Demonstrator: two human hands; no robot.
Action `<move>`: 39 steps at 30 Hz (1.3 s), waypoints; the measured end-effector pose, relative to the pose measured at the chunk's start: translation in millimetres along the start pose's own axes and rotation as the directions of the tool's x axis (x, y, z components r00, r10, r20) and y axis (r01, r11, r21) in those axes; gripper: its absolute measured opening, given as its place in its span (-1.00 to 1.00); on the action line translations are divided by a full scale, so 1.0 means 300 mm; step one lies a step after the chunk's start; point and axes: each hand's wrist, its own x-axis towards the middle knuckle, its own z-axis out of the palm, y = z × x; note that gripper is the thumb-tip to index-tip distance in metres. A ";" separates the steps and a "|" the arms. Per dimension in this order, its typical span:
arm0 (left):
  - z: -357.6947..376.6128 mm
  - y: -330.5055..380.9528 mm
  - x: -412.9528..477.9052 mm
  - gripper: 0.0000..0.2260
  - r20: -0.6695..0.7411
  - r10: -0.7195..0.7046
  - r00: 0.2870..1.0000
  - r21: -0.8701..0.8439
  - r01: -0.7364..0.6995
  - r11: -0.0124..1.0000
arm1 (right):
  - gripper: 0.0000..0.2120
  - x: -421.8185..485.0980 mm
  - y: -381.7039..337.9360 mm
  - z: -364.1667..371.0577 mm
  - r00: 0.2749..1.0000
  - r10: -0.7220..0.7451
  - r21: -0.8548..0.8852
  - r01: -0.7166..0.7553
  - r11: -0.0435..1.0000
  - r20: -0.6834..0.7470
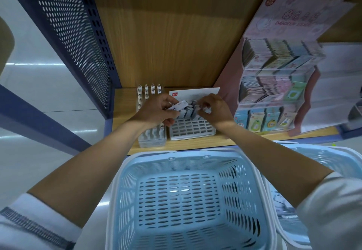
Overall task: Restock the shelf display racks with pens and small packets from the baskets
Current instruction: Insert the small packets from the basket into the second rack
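- Left hand [154, 111] is over the wooden shelf [195, 145], fingers curled, thumb and fingertips clamped on a small white packet [179, 105]. I see it held tilted, just above the back rows of the grey slotted rack [193, 129].
- Right hand [216, 111] is at the same rack, right side. Its fingers are bent down and pinched together on the top of a standing packet [206, 110]; I cannot make out the detail of that packet.
- More packets [189, 112] stand upright in the rack's back rows, between the two hands. The front rows show open slots.
- A white header card [195, 92] with a red logo rises behind the rack.
- Pen rack [150, 141] touches the slotted rack's left side, with white pens [148, 90] standing in it. The left wrist crosses over its middle.
- Pink tiered display [274, 85] of sticker packets stands to the right, three levels, near the right hand but apart from it.
- Light blue basket [188, 155] sits below the shelf edge, under my forearms. A second basket [333, 157] is against its right side, contents blurred.
- Blue perforated side panel [74, 34] closes the shelf on the left.
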 end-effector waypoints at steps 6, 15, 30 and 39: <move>0.025 0.038 0.019 -0.88 0.059 0.093 0.994 0.015 -0.094 0.995 | -0.71 0.036 -0.164 -0.144 0.972 -0.094 0.561 -0.043 0.827 0.214; 0.063 0.049 0.046 -0.78 0.076 0.136 0.988 0.129 -0.145 0.981 | -0.83 0.035 -0.126 -0.174 0.974 0.047 0.610 -0.176 0.772 0.221; 0.015 -0.134 0.030 -0.39 0.192 0.278 0.941 0.960 -0.239 0.144 | -0.93 -0.003 -0.033 -0.038 0.974 -0.172 -0.251 0.206 0.946 0.149; 0.011 -0.117 0.010 -0.58 0.206 0.270 0.941 0.956 -0.252 0.152 | -0.89 0.026 -0.056 -0.033 0.962 -0.165 -0.358 0.236 0.903 0.220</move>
